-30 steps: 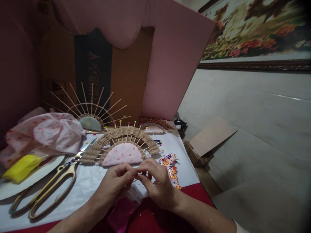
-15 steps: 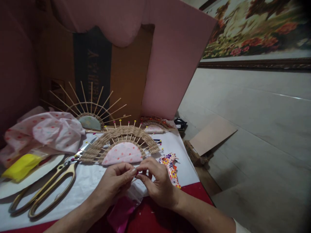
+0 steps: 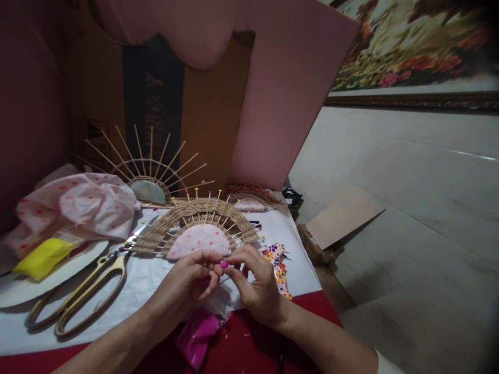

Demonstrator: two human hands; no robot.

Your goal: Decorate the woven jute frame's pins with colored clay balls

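A small magenta bead (image 3: 224,264) sits pinched between the thumb and forefinger tips of the right hand (image 3: 257,285), held just above the white paper sheet (image 3: 156,280) near the table's front edge. The left hand (image 3: 189,285) is just beside it, fingers curled and thumb and forefinger drawn together close to the bead; whether they grip anything cannot be told. Under the wrists lies a clear plastic bag of magenta pieces (image 3: 197,335) on the red tablecloth (image 3: 249,353). Just behind the hands lies a woven straw half-round fan with a pink dotted fabric centre (image 3: 198,228), with bead-tipped sticks. A flower-patterned tool (image 3: 278,265) lies to the right, and brass-coloured scissors (image 3: 78,296) to the left.
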